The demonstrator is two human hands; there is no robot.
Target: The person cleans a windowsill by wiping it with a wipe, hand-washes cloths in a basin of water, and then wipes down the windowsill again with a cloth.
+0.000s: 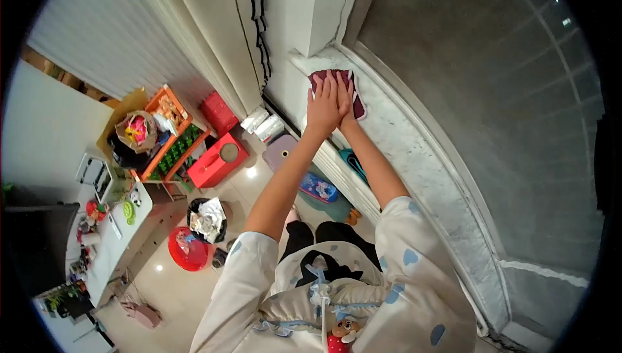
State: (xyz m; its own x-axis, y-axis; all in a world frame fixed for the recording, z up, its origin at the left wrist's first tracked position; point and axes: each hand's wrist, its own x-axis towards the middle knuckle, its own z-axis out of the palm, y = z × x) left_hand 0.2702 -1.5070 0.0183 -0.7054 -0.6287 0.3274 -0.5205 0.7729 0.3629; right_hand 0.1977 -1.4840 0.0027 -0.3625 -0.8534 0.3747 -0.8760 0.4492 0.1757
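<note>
A dark red cloth point(358, 108) with a pale edge lies on the white marble windowsill point(382, 119), near the corner of the wall. My left hand point(322, 108) rests flat on the cloth, its fingers stretched out and a little apart. Beside it, my right hand point(348, 101) also presses flat on the cloth, and the two hands overlap. Part of the right hand and the middle of the cloth are hidden beneath them. Neither hand's fingers are wrapped around the cloth.
To the right runs a dark window point(479, 94) with its frame. Black cords point(260, 29) hang beside the curtain. Below left are a red box point(217, 160), an orange shelf point(170, 136), a bin point(207, 220), a red basin point(186, 249) and a white desk point(120, 243).
</note>
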